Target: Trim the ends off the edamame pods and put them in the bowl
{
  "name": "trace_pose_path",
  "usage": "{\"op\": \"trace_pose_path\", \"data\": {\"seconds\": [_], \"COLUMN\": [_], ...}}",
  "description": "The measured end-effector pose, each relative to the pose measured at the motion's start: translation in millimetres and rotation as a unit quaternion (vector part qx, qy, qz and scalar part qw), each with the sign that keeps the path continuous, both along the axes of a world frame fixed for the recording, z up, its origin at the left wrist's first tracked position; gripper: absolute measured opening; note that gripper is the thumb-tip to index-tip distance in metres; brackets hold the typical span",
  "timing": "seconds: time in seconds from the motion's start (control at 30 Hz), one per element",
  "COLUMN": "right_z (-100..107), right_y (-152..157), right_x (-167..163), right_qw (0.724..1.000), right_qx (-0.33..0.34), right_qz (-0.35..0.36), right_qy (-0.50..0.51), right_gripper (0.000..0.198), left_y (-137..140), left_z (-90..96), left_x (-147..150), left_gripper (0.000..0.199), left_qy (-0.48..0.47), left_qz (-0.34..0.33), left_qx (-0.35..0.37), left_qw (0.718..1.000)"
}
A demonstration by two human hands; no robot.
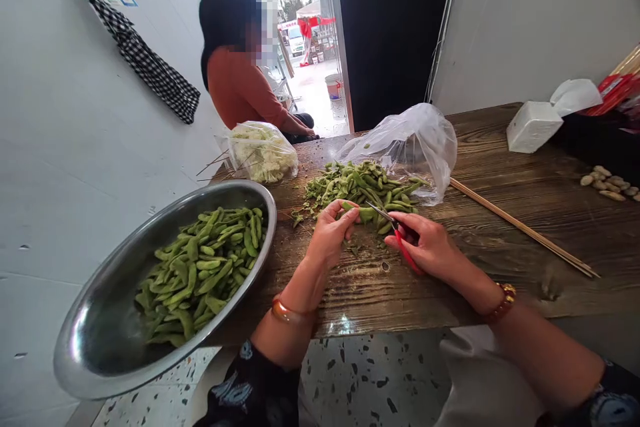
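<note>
My left hand (330,232) pinches a green edamame pod (367,214) between thumb and fingertips, above the wooden table. Red-handled scissors (403,240) are gripped in my right hand (429,243), their blades pointing left and reaching the pod's end. Just beyond both hands lies a heap of edamame pods (367,180) with trimmed bits around it. On the left, a large steel basin (95,320) holds many more pods (205,270).
A clear plastic bag (415,140) lies behind the heap; another bag holds cauliflower (265,157). Wooden skewers (525,227) lie to the right, near peanuts (610,183) and a tissue pack (534,125). A person in an orange top (240,87) sits beyond the table by the doorway.
</note>
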State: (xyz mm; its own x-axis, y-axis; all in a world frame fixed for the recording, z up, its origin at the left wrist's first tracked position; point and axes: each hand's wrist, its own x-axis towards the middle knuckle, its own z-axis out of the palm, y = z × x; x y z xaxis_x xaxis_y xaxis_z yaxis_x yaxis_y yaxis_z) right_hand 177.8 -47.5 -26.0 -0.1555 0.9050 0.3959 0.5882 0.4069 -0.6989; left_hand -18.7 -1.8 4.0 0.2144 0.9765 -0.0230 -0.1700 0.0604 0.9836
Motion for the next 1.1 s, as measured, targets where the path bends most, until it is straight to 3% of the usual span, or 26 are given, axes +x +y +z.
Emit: {"op": "trace_pose_path", "data": {"seconds": [0.3,0.5,0.67,0.77,0.97,1.1], "right_z": [0,-2,0,1,5,4], "right_y": [-1,1,4,4,2,0], "right_x": [0,2,4,4,1,-1], "right_qw": [1.000,0.999,0.993,0.990,0.993,0.998], "right_qx": [-0.015,-0.019,-0.059,-0.072,-0.075,-0.044], "right_qz": [-0.001,-0.039,-0.075,-0.073,-0.043,-0.028], "right_qy": [0.018,0.022,0.074,0.100,0.077,0.040], "right_gripper": [0.048,0.049,0.053,0.055,0.050,0.049], "left_y": [-4,2,9,6,-4,-5], "left_z": [0.1,1.7,5.8,7.8,4.7,3.1], "left_x": [3,0,-9,-9,2,4], "left_gripper": [0.033,0.062,0.053,0.044,0.038,0.035], "left_qy": [0.032,0.006,-0.063,-0.063,-0.012,-0.012], "left_qz": [-0.012,0.064,0.136,0.093,-0.029,-0.048], "left_qx": [0.011,0.007,-0.036,-0.058,-0.037,-0.028], "left_qw": [0.999,0.998,0.988,0.992,0.999,0.998]}}
